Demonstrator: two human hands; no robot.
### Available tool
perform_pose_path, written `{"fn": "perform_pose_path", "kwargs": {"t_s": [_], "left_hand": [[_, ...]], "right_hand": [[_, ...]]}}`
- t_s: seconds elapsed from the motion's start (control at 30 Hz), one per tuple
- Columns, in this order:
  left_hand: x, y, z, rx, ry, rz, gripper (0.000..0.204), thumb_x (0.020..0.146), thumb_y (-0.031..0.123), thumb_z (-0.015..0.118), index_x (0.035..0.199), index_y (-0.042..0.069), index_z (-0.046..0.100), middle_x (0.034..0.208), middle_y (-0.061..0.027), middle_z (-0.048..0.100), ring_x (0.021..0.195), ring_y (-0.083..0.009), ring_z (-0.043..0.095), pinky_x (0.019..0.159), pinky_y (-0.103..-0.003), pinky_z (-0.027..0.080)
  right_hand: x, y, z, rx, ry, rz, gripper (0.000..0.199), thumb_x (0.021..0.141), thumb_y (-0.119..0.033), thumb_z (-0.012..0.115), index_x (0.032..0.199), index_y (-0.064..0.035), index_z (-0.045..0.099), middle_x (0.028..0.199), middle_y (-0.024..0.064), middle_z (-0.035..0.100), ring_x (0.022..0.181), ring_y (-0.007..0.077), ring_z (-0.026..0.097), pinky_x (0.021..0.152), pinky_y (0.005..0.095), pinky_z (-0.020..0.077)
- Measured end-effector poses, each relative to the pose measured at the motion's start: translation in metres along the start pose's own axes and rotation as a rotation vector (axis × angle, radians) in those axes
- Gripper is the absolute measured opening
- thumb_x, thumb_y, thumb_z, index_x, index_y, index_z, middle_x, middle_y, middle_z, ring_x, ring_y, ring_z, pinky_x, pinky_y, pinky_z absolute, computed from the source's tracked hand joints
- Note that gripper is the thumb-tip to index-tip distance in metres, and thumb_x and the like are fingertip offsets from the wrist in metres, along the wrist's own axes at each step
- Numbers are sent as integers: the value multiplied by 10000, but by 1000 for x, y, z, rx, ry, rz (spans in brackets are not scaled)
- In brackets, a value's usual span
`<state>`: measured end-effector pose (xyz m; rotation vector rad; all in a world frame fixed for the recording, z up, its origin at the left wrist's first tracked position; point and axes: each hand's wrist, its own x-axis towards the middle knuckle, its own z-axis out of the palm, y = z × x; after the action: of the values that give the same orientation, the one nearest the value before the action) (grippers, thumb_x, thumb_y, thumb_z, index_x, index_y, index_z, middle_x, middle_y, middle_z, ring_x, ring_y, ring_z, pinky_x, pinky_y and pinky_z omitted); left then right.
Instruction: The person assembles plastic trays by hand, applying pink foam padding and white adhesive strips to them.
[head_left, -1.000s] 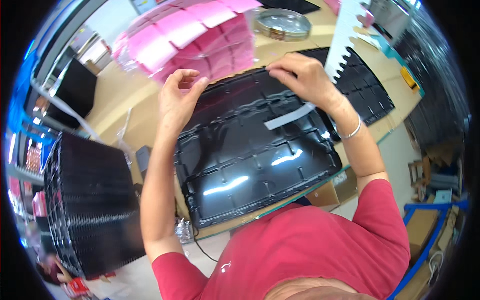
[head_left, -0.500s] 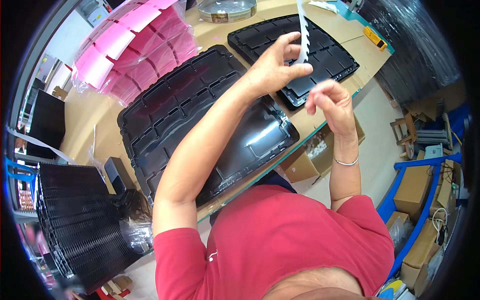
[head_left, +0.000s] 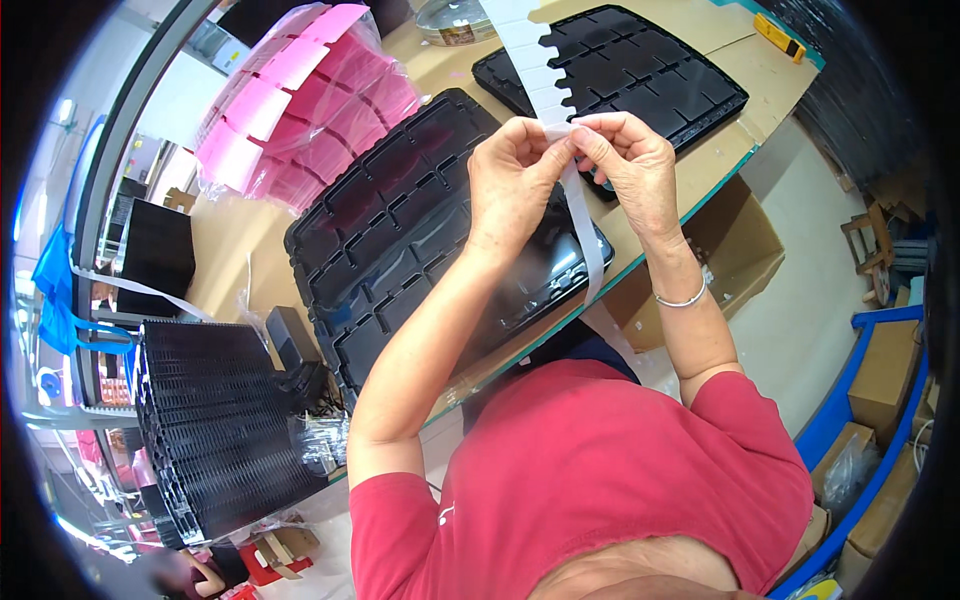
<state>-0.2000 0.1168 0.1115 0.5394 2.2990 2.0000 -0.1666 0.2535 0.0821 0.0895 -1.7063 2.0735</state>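
Both hands meet above the table at the end of a white strip (head_left: 543,75) with a notched edge, which runs up and away from my fingers. My left hand (head_left: 512,185) pinches it between thumb and fingertips, and my right hand (head_left: 637,175) pinches it right alongside. Below the fingers a narrow pale tape-like band (head_left: 586,235) hangs down past the table edge; how it joins the strip is hidden by my fingertips. Under my left forearm lies a large black plastic tray (head_left: 385,200). Behind the hands sits a second black tray (head_left: 655,75) with ribbed panels.
Pink sheets in clear plastic (head_left: 300,110) stand at the far left. A stack of thin black trays (head_left: 225,430) is at the near left. A yellow cutter (head_left: 779,38) lies by the far right table edge. A cardboard box (head_left: 740,240) and blue shelving (head_left: 850,500) are to the right.
My right hand has come in beside the left and now pinches the strip, where before it was apart. The strip has swung toward its broad side, and the pale band now hangs below.
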Motion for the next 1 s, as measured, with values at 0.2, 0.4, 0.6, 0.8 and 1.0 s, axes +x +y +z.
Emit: {"fn": "perform_pose_path", "kwargs": {"t_s": [0.2, 0.4, 0.6, 0.8, 1.0], "left_hand": [[-15, -3, 6, 285, 156, 341, 291, 809, 54, 694, 1065, 26, 558, 737, -111, 674, 654, -178, 673, 616, -291, 531], [-30, 0, 1, 207, 208, 376, 355, 794, 28, 690, 1099, 27, 508, 732, -118, 664, 649, -216, 683, 585, -315, 531], [-91, 37, 7, -82, -47, 180, 432, 813, 40, 685, 1214, 27, 522, 788, -73, 667, 686, -112, 651, 651, -261, 523], [-107, 33, -4, -108, -32, 419, 369, 830, -18, 652, 1179, -5, 532, 854, -106, 644, 691, -180, 664, 600, -294, 548], [-100, 25, -23, -134, -3, 397, 343, 823, -9, 657, 1151, 8, 556, 849, -105, 638, 684, -204, 656, 585, -308, 537]], "right_hand": [[-11, -1, 3, -571, 82, -591, 114, 779, -33, 722, 874, -41, 658, 746, 41, 655, 613, 131, 605, 551, 249, 486], [-41, -27, -5, -188, 62, -666, 115, 783, 52, 610, 869, -25, 603, 794, 81, 626, 643, 121, 578, 587, 241, 490], [107, -9, -7, -530, -513, -232, 128, 914, -128, 597, 974, -19, 626, 858, 18, 618, 777, 69, 553, 679, 206, 448], [188, 31, 88, -987, -1167, -303, 114, 892, -135, 600, 905, -29, 558, 856, 34, 558, 821, 157, 542, 751, 294, 439], [197, 61, 131, -1335, -1355, -496, 135, 828, -116, 644, 819, -38, 534, 894, 87, 532, 936, 296, 555, 805, 399, 442]]}}
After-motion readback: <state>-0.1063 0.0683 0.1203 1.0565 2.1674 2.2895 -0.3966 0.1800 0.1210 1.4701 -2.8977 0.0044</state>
